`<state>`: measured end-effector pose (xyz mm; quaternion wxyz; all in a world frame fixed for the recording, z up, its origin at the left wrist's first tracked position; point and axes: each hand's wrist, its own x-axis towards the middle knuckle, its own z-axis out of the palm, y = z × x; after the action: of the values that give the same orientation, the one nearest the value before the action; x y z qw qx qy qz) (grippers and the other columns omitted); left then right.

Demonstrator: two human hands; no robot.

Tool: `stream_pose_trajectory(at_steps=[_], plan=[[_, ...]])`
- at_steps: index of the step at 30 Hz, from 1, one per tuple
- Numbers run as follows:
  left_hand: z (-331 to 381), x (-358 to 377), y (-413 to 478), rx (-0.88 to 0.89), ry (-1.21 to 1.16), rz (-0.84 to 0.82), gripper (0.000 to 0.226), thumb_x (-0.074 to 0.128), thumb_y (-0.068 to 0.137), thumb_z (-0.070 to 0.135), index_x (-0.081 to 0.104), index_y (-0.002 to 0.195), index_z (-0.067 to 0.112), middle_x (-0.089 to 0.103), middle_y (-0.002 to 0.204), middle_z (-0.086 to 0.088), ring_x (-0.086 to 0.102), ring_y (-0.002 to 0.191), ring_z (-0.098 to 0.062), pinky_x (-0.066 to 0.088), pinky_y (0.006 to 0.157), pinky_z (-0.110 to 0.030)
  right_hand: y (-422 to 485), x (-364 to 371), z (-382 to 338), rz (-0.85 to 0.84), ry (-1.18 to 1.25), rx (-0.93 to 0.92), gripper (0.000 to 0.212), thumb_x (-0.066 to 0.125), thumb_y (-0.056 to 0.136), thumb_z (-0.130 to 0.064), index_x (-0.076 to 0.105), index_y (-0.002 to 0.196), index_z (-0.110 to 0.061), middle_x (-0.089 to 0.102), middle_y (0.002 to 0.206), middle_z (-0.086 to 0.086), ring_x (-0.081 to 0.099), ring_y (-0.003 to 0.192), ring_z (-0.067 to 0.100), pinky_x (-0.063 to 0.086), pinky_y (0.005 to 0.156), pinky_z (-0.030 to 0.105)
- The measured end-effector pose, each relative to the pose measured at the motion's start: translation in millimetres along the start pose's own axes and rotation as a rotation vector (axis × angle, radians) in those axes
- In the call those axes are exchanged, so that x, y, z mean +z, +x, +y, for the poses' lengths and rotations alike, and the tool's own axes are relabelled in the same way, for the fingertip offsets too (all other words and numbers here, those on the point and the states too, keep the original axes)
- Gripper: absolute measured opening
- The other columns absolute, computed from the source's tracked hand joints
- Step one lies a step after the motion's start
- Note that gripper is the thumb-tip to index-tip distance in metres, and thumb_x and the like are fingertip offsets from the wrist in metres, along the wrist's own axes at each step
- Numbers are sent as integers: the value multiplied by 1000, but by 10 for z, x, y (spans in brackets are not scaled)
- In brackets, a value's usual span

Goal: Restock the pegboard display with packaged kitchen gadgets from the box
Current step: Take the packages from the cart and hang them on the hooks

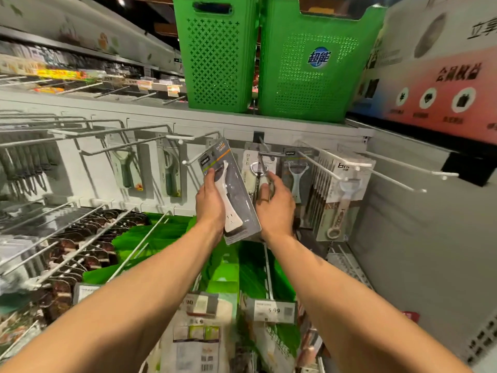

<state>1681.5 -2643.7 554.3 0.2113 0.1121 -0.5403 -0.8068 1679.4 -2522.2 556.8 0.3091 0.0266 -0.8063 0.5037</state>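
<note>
One blister pack (240, 196) is held in the left hand (211, 204). It is raised in front of the pegboard (88, 181), with its top edge close to the tip of a bare peg (197, 156). A white-handled gadget is sealed under clear plastic on a grey card.

The pack is judged light and fairly stiff. The card can be bent at its edges, while the moulded bubble is smooth, probably slippery, and liable to be dented if squeezed hard. A hold low on the pack is judged best, with the thumb on the bubble and the fingers behind the card, so that the top and its hang hole are left free for the peg. The hole itself cannot be made out here.

That is roughly how the pack is grasped. The left hand is wrapped round the left edge, with the thumb laid across the front and the remaining fingers hidden behind. The pack is tilted, its top leaning left toward the peg.

The right hand (277, 208) is placed just beside the blister pack, on its right. Its fingers are curled round the lower part of an opener pack (255, 168) hung on the neighbouring peg, seemingly to steady it or push it back. Both forearms are stretched forward and upward, nearly parallel, with the wrists roughly level. Further packs are hung to the right, among them a peeler pack (297, 175). The box named in the task is not seen.
</note>
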Motion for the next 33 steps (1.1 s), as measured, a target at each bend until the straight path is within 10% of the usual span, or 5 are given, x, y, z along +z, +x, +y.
stream_pose_trajectory(at_steps=[8, 16, 21, 30, 33], plan=[[-183, 254, 706, 45, 80, -91, 72, 43, 82, 80, 75, 125, 33, 76, 126, 8, 66, 125, -20, 44, 117, -48, 611, 345, 292, -86, 3, 38, 43, 50, 105, -16, 57, 147, -22, 61, 135, 12, 57, 126, 27, 33, 91, 16], [-181, 405, 802, 73, 58, -109, 53, 48, 96, 59, 78, 118, 21, 78, 121, 3, 69, 121, -18, 44, 118, -46, 810, 446, 393, -74, -68, 33, 38, 49, 100, -20, 65, 134, -14, 67, 127, 12, 58, 123, 33, 48, 103, 40], [-107, 266, 438, 124, 95, -122, 36, 47, 109, 46, 76, 110, 26, 78, 113, 9, 71, 112, -10, 49, 112, -38, 515, 171, 197, -59, 31, 61, 42, 41, 109, -39, 68, 102, -9, 65, 92, 8, 59, 88, 25, 39, 73, 36], [-172, -133, -295, -23, 86, -40, 121, 68, 51, 98, 59, 141, 16, 72, 131, -9, 69, 120, -29, 52, 109, -50, -417, -416, -162, -161, 151, -66, 13, 61, 100, -20, 68, 109, -18, 68, 78, -3, 60, 67, 10, 49, 71, 28], [14, -189, -816, 3, 120, -87, 76, 69, 80, 72, 66, 127, 12, 77, 113, -7, 74, 100, -21, 59, 92, -37, -711, -680, -229, -173, 95, -47, 12, 58, 101, -23, 65, 108, -18, 66, 77, -7, 62, 70, 11, 45, 67, 30]])
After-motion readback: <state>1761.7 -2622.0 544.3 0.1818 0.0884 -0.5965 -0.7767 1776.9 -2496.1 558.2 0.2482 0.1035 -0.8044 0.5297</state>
